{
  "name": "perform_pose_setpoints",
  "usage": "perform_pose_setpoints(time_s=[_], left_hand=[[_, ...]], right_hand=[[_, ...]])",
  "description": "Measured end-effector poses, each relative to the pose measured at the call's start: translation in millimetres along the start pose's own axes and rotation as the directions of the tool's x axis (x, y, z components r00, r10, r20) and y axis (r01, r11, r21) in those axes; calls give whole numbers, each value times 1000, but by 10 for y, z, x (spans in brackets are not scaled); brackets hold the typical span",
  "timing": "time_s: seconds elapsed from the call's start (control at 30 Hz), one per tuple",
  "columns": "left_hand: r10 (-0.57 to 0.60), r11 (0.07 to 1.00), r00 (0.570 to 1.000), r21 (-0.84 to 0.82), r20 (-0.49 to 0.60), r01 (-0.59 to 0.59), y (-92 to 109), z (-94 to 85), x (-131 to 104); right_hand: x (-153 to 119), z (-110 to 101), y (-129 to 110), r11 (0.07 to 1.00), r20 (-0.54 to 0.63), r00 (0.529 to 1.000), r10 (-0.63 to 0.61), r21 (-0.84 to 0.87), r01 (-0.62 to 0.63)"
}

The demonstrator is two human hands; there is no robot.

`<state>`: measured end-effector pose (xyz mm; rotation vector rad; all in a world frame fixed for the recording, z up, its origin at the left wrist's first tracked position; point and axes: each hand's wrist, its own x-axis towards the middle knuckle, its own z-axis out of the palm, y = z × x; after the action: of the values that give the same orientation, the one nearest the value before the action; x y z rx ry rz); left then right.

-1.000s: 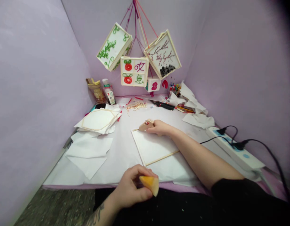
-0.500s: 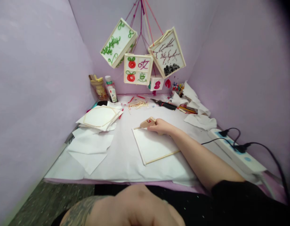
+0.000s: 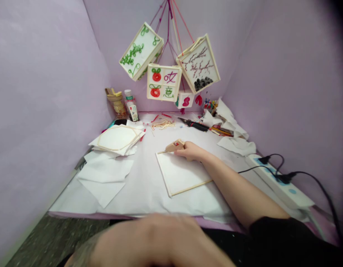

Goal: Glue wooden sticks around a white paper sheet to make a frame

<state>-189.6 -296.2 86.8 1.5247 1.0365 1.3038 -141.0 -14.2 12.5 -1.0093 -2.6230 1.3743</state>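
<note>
My right hand (image 3: 192, 151) is closed around a small beige glue gun (image 3: 173, 146), its tip pointing left over the far edge of a white square panel (image 3: 185, 170). Thin wooden sticks frame the panel's left, near and far edges; my forearm covers its right side. In the foreground, low and close to the camera, my left hand (image 3: 160, 241) is smeared by motion. Its fingers do not show, so what it holds, if anything, cannot be made out. The panel lies flat on the white-covered table (image 3: 143, 185).
White sheets and a stick-framed panel (image 3: 118, 138) are stacked at left. Behind lie loose sticks (image 3: 163, 124) and black-handled pliers (image 3: 198, 125). A bottle (image 3: 131, 106) stands back left. Decorated box lanterns (image 3: 163, 82) hang overhead. A power strip (image 3: 280, 181) with cables sits right.
My left hand has risen slightly and shifted right, becoming blurred. The right hand and glue gun stay at the panel's far left corner. The view has shifted a little.
</note>
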Motion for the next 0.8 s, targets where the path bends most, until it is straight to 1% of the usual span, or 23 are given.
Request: perform_pose_setpoints(time_s=[0.03,0.07,0.1,0.13,0.17,0.2,0.23,0.27,0.3,0.33,0.4,0.57,0.73,0.8], left_hand=[[1,971,996,239,-90,21,-9,-152,-7],[-6,865,972,486,-234,122,-39,-329,-29],[24,689,925,677,-380,260,-92,-522,-68],[38,483,882,781,-470,395,-164,-715,-121],[-19,290,856,816,-517,499,-249,-896,-185],[-88,136,826,815,-557,564,-342,-1055,-254],[-159,32,801,808,-577,589,-434,-1181,-322],[-208,-31,782,803,-588,595,-519,-1274,-380],[-228,-64,766,794,-601,604,-592,-1332,-426],[-236,-71,758,789,-608,610,-651,-1362,-458],[-195,-48,755,775,-627,631,-728,-1367,-484],[15,46,740,739,-673,672,-802,-1351,-483],[137,168,704,716,-697,677,-850,-1396,-505],[162,224,708,724,-687,652,-864,-1410,-512]], right_hand=[[-3,-5,-3,1000,0,1000,2,7,-2],[-6,-10,-7,1000,0,1000,7,13,-7],[-9,-14,-11,1000,-4,1000,12,18,-12],[-9,-16,-16,1000,-8,1000,14,23,-14],[-8,-18,-19,1000,-14,1000,14,27,-13],[-5,-18,-20,999,-20,1000,12,30,-11],[0,-17,-20,999,-23,1000,9,34,-9],[5,-15,-19,999,-26,1000,8,39,-7],[10,-13,-17,999,-27,1000,7,44,-6],[13,-10,-14,999,-28,1000,6,46,-5],[19,-1,-9,999,-29,1000,5,41,-4],[47,43,5,1000,-14,1000,15,-5,-15],[58,80,3,996,-29,1000,-7,-94,4],[46,78,-9,994,-35,999,-13,-112,9]])
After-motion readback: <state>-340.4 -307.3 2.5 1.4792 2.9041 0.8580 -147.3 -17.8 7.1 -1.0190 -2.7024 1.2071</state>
